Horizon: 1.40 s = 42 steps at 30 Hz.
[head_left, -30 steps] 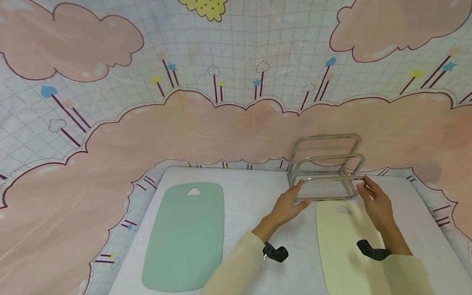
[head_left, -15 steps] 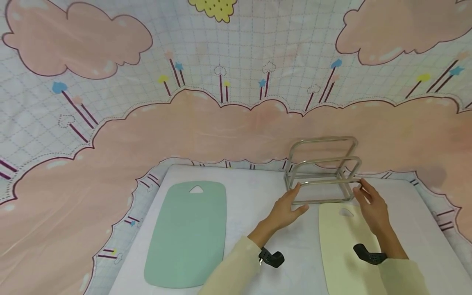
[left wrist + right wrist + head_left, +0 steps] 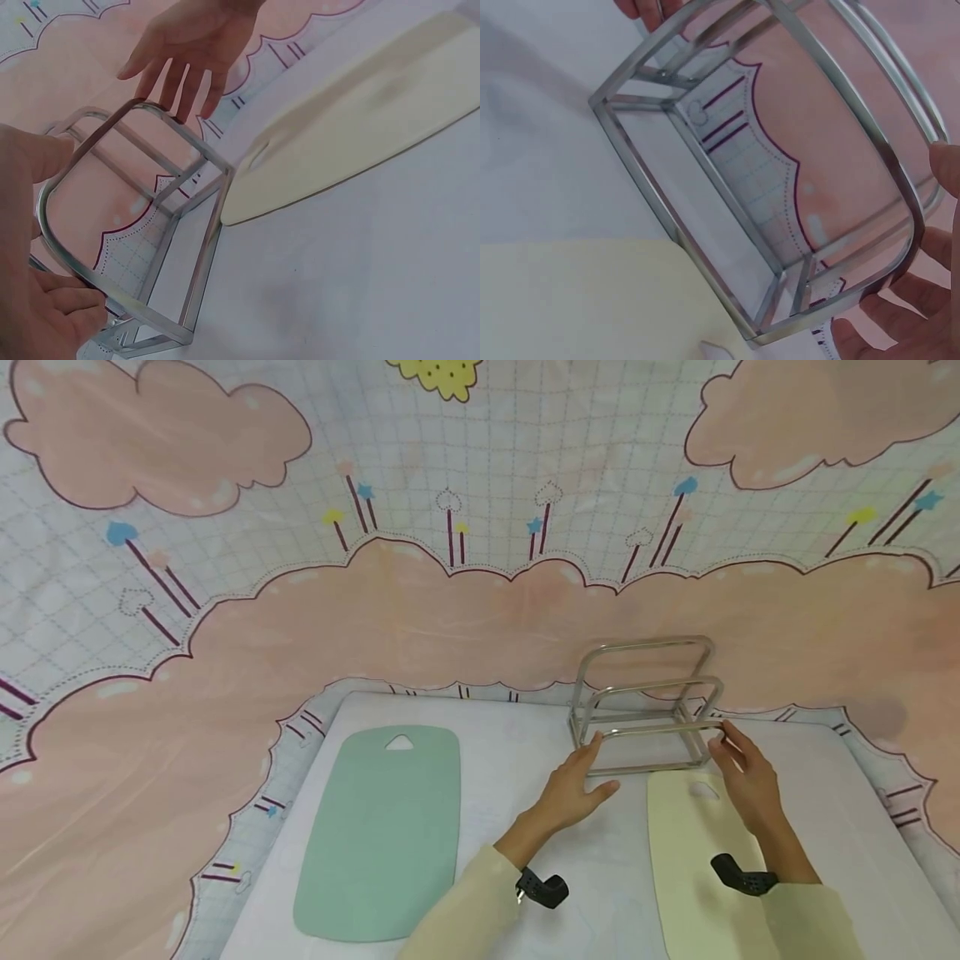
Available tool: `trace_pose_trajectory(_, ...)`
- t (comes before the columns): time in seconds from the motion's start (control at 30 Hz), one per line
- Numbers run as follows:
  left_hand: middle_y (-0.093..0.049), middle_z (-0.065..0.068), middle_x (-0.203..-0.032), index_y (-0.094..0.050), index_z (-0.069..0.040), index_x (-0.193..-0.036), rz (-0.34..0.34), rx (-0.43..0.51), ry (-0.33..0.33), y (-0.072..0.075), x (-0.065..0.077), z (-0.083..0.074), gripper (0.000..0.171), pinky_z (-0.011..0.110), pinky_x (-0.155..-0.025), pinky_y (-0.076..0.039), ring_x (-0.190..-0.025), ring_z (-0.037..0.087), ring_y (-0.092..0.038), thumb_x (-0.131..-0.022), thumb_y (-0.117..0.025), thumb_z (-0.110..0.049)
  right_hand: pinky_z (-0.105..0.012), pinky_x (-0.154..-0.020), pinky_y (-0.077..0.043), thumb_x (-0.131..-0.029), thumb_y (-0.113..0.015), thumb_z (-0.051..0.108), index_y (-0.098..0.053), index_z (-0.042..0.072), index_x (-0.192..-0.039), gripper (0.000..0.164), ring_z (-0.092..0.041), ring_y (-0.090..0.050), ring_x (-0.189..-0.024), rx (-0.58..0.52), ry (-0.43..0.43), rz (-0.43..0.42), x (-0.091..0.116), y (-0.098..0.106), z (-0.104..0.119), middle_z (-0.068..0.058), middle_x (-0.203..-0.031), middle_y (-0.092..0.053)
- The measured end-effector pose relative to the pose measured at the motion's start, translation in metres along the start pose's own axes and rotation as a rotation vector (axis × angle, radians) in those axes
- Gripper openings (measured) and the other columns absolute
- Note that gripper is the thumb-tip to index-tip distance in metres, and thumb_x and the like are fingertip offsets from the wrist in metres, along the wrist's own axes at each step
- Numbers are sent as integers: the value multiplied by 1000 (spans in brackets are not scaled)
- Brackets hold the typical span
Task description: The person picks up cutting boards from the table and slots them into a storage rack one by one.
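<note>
A silver wire rack (image 3: 648, 768) with upright hoops stands towards the back right of the white table. My left hand (image 3: 564, 793) touches the left end of its front hoop with outstretched fingers, the thumb spread apart from it. At the hoop's right corner my right hand (image 3: 750, 785) holds the bar between thumb and fingers; in the right wrist view several of its fingertips (image 3: 889, 315) lie along the metal. A pale yellow cutting board (image 3: 678, 852) lies flat in front of the rack, partly covered by my right forearm.
A mint green cutting board (image 3: 378, 843) lies flat on the left side of the white table (image 3: 495, 735). Behind the table hangs a patterned cloth (image 3: 450, 627) with pink clouds. The right sleeve and wrist camera hang over the yellow board.
Both hands and the rack have shifted slightly to the left, with the hands keeping to the same ends of the front hoop. The two cutting boards stay where they were.
</note>
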<state>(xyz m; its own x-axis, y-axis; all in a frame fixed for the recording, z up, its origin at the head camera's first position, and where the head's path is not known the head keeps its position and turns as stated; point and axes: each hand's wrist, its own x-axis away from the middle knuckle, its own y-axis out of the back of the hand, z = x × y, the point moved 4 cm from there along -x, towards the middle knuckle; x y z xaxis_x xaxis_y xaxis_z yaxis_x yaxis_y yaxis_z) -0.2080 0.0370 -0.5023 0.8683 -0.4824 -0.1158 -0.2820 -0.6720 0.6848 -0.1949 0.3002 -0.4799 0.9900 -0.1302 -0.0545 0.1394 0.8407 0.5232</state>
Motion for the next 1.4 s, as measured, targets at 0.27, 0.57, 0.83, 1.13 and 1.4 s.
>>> trace_pose_trajectory(0.27,-30,14,-152,-10,-16,-155,-3,3,5,3,10,2,79,57,-102,-34,-137,31,-32,-96,-53,-44,-71,-96,-26,-102,-43,40,-17,11,-154,65,-49,-25,-134,-7,6,5,0,-6,3,-24,-153,-21)
trace_pose_trajectory(0.57,-31,14,-152,-12,-13,-155,-45,27,-14,10,22,4,78,57,-100,-36,-136,32,-34,-96,-54,-42,-71,-96,-26,-102,-45,36,-19,12,-154,63,-49,-26,-133,-21,24,23,3,-15,9,-24,-153,-22)
trace_pose_trajectory(0.83,-33,17,-150,-13,-14,-155,-82,30,-18,13,33,7,78,57,-97,-40,-133,36,-38,-95,-55,-41,-70,-95,-28,-101,-46,38,-21,12,-153,63,-48,-28,-133,-4,33,24,4,-23,11,-24,-152,-24)
trace_pose_trajectory(1.13,-35,20,-148,-14,-12,-155,-119,34,-34,17,43,9,79,54,-96,-42,-129,39,-42,-95,-57,-39,-67,-97,-30,-101,-48,35,-23,11,-153,62,-47,-30,-133,-16,47,35,4,-30,16,-24,-152,-24)
trace_pose_trajectory(1.4,-36,19,-148,-14,-12,-154,-144,42,-13,22,52,12,78,59,-95,-40,-130,38,-40,-95,-56,-39,-10,-89,-39,-101,-49,34,-26,12,-152,61,-41,-37,-131,29,74,38,5,-37,21,-21,-150,-30)
